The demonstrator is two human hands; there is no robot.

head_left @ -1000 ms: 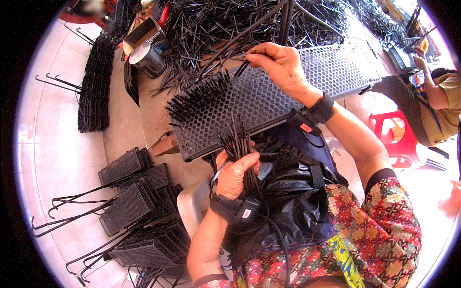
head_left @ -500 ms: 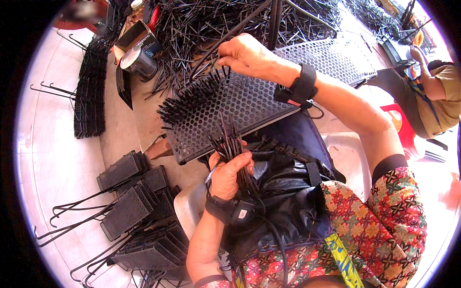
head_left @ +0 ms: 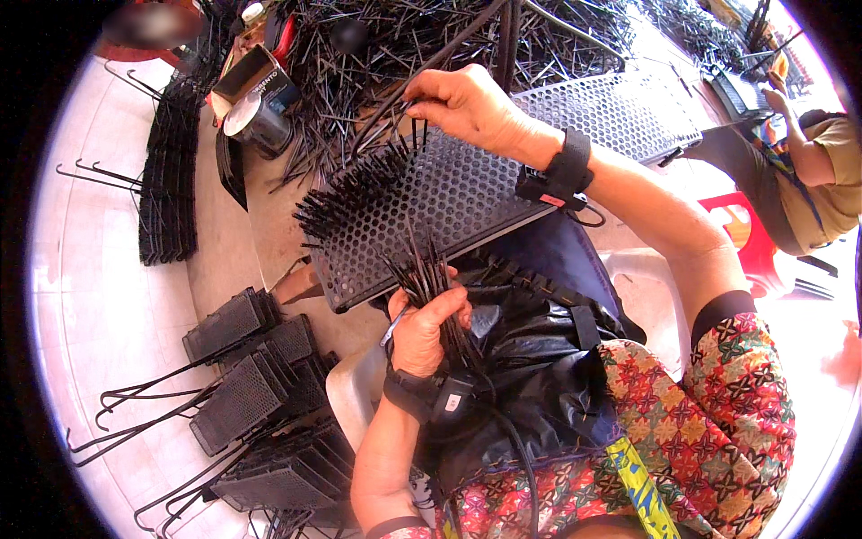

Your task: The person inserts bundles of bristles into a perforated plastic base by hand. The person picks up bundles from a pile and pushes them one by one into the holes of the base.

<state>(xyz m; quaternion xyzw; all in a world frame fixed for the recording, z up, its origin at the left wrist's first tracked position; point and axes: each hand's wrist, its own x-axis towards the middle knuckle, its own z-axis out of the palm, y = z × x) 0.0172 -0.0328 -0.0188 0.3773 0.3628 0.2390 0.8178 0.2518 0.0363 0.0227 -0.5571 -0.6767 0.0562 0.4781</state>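
A long black perforated tray [head_left: 467,184] lies tilted across my lap, covered in rows of round holes. Short black sticks [head_left: 359,189] stand upright, densely packed, along its far-left part. My left hand [head_left: 425,328] is closed round a bundle of thin black sticks [head_left: 431,278], their tips pointing up beside the tray's near edge. Over the far edge, my right hand [head_left: 467,106] pinches a thin black stick [head_left: 414,130] between thumb and fingers, close to the end of the standing rows. Where that stick's lower end touches is hard to make out.
Beyond the tray spreads a big heap of loose black sticks [head_left: 404,45]. A metal can [head_left: 259,126] and an open box [head_left: 256,79] stand at far left. Black perforated trays with long hooked wires [head_left: 238,395] are stacked at left. Another person [head_left: 817,171] sits at right, by a red chair [head_left: 750,242].
My right hand has shifted slightly downward, and the pinched stick's end shows more clearly above the tray. My left hand keeps its bundle in nearly the same place.
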